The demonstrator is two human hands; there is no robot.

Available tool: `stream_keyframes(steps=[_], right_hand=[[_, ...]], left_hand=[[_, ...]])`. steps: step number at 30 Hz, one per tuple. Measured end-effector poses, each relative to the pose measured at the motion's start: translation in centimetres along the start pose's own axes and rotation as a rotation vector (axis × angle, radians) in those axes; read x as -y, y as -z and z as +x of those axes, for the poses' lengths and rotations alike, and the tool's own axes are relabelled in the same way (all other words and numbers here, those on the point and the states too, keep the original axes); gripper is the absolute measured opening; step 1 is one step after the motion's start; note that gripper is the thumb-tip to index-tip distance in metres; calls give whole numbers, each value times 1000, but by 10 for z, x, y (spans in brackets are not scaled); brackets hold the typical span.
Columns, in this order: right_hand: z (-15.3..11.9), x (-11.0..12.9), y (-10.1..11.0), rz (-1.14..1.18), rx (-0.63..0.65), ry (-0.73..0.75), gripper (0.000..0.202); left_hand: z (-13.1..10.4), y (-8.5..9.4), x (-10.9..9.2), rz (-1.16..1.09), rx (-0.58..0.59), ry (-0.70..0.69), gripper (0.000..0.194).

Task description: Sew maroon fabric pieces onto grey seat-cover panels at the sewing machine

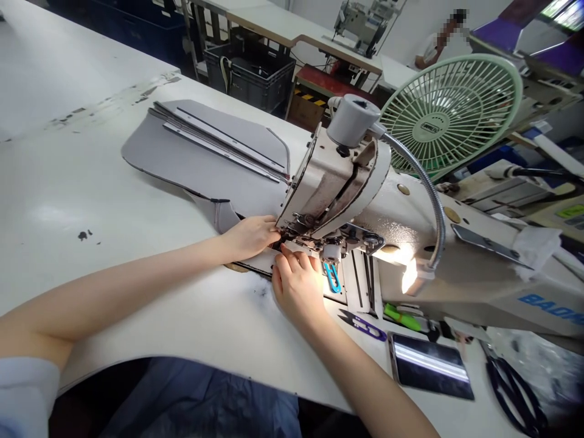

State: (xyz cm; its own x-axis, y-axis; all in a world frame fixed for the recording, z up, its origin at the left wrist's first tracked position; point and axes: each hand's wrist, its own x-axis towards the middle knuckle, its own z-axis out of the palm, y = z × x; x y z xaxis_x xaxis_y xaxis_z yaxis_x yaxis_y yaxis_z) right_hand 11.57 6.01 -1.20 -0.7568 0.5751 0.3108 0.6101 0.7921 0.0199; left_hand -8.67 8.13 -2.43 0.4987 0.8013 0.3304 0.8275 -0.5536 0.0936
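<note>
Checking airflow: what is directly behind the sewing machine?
A green fan shows behind the sewing machine. Its lowest part is covered by the machine, and what supports it cannot be seen.

Phone [433, 367] lies near black-handled scissors [514, 390]; green fan [449, 125] stands beyond; over there, grey crate [253, 82] sits by far worktable [264, 21]

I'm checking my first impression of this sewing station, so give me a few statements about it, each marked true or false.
1. The left hand and right hand are both close to the sewing machine. True.
2. The fan is purple. False: the fan is pale green.
3. The phone lies between the purple snips and the black-handled scissors. True.
4. The lamp is off. False: the lamp is lit.
5. The grey piece lies under the phone. False: the grey piece is mostly beyond the left hand.
</note>
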Motion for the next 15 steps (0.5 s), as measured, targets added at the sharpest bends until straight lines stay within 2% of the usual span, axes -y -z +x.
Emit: stream_keyframes(steps=[8, 12, 15], right_hand=[[1, -5, -3, 79, -30, 33, 14], [2, -8, -5, 173, -30, 51, 16], [1, -9, -6, 218, -47, 72, 19]], left_hand=[[1, -2, -2, 58, 21, -12, 22], [-5, 7, -10, 93, 12, 13, 18], [-12, 14, -16, 179, -33, 99, 13]])
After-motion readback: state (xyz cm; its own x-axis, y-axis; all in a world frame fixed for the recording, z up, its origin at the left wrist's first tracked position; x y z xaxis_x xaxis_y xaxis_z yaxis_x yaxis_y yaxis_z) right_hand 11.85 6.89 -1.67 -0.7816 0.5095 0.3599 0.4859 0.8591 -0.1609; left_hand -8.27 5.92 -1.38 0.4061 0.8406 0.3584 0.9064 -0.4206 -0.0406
